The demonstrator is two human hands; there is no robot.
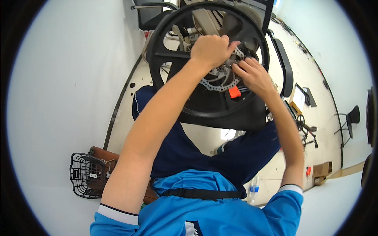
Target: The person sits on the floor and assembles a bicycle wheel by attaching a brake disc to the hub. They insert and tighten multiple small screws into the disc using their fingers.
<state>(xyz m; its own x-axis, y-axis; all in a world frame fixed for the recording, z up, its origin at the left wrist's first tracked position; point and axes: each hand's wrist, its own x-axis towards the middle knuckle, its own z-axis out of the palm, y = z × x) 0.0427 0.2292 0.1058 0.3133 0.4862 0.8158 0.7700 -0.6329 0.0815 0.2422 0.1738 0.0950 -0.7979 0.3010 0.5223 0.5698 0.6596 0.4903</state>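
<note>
A black spoked wheel (209, 114) lies across my lap, over a dark flat surface. At its centre is a silver brake disc (214, 86) with a perforated rim. My left hand (210, 51) is closed in a fist above the hub, thumb stretched toward the right; whatever lies under its fingers is hidden. Just right of the hub, my right hand (254, 76) has its fingers curled together at the disc's edge, and what they pinch does not show. An orange-red plastic piece (234, 92) sits close below the right hand, by the disc.
A black chair armrest (284, 67) rises at the right, with another chair (153, 17) at the far left. Left of my legs are a black wire basket (86, 175) and a brown seat-like object (105, 154). A bottle (254, 188), a cardboard box (322, 170) and metal parts (309, 129) stand rightward.
</note>
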